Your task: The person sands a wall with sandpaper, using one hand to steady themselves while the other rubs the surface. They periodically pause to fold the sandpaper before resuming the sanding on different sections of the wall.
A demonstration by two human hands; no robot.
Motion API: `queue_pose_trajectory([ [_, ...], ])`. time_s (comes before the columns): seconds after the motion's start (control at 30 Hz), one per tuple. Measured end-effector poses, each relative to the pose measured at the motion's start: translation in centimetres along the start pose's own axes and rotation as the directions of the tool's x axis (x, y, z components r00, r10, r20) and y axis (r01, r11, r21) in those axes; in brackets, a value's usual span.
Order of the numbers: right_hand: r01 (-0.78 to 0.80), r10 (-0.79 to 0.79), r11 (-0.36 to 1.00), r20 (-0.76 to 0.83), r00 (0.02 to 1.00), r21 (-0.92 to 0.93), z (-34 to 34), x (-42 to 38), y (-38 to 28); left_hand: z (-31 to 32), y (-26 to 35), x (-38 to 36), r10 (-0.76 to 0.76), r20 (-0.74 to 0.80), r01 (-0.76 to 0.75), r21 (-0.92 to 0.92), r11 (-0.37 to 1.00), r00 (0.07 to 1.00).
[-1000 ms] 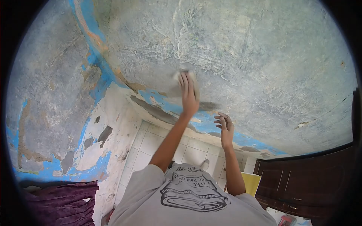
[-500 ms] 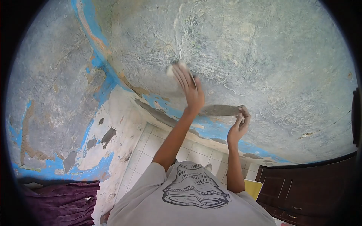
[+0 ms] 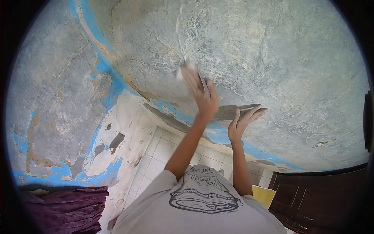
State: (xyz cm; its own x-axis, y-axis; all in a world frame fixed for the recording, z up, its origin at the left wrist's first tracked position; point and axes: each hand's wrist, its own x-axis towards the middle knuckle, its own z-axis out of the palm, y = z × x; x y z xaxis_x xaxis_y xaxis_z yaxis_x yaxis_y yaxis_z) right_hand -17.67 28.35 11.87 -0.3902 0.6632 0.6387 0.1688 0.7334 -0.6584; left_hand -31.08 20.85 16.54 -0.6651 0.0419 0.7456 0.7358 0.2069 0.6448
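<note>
My left hand (image 3: 203, 99) presses against the grey, rough-skimmed wall (image 3: 241, 50). Its fingers, smeared by motion, lie over a flat piece (image 3: 204, 85), like folded sandpaper, whose edge shows between thumb and fingers. A whitish patch (image 3: 180, 74) shows beside the fingertips. Lower and to the right, my right hand (image 3: 246, 124) is open, fingers stretched along the wall and thumb apart. Next to it, a dark grey, shadow-like shape (image 3: 228, 112) reaches toward my left wrist.
Blue paint (image 3: 117, 84) peels along the wall corner at left. Below hangs a purple cloth (image 3: 66, 208). White floor tiles (image 3: 156, 150) lie under my arms. Dark wooden cabinets (image 3: 319, 195) stand at lower right, with a yellow panel (image 3: 264, 195) beside them.
My left hand has moved slightly right and down, still against the wall. My right hand's fingers have gone from curled to stretched out, and the dark shape beside them has shifted right.
</note>
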Motion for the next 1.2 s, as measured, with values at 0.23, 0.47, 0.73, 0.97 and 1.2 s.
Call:
queue_pose_trajectory([
  [0.23, -0.003, 0.003, 1.000, 0.005, 1.000, 0.001, 0.1, -0.3, 0.9, -1.0, 1.0, 4.8, -0.016, 0.025, 0.018, -0.084, 0.996, 1.000],
  [0.47, 0.053, -0.054, 0.998, -0.033, 0.998, -0.031, 0.4, -0.3, 1.4, 2.8, -2.2, -5.7, -0.241, -0.031, 0.236, -0.122, 0.964, 0.970],
  [0.73, 0.066, -0.067, 0.997, -0.035, 0.997, -0.049, 0.8, -0.2, 2.1, 1.5, -0.8, -3.6, -0.219, -0.001, 0.214, -0.203, 0.956, 0.976],
  [0.97, 0.075, -0.077, 0.990, -0.012, 0.997, -0.117, 0.9, -0.7, 2.8, -0.7, 1.8, 3.8, -0.109, -0.033, 0.098, -0.246, 0.964, 0.993],
  [1.2, 0.119, -0.119, 0.987, -0.001, 0.993, -0.108, 0.8, -0.4, 3.7, 2.9, -1.0, -6.1, -0.220, -0.056, 0.209, -0.158, 0.965, 0.974],
])
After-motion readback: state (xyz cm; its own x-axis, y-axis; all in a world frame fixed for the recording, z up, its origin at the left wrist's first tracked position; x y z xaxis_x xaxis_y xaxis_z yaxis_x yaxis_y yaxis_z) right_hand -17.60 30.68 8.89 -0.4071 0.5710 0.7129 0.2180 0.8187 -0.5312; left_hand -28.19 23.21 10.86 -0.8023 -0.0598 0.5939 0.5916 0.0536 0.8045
